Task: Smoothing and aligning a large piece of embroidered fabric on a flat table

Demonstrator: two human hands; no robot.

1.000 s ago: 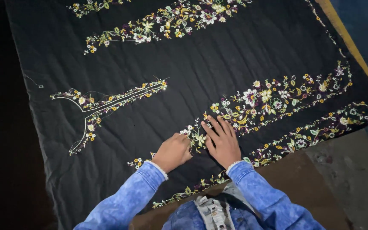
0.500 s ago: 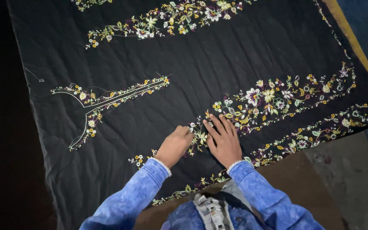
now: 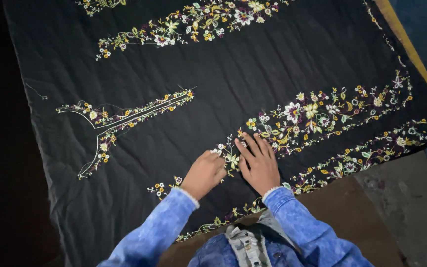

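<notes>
A large black cloth (image 3: 253, 89) lies spread flat, sewn with bands of white, yellow and purple flowers. My right hand (image 3: 259, 164) lies palm down with fingers apart on the near end of a long flower band (image 3: 317, 113). My left hand (image 3: 204, 173) is curled just to its left, its fingertips at a small white flower (image 3: 231, 159) at the band's tip; whether it pinches a thread or a tool is hidden. Both sleeves are blue denim.
A Y-shaped neckline embroidery (image 3: 109, 123) lies to the left. Another flower band (image 3: 193, 22) runs across the top, and a thinner one (image 3: 371, 151) follows the near hem. Brown surface and grey floor (image 3: 406, 207) show at the lower right; a yellow edge (image 3: 406, 42) runs at right.
Both hands stay at the same spot on the band's near end. The view has shifted slightly; the cloth has not moved.
</notes>
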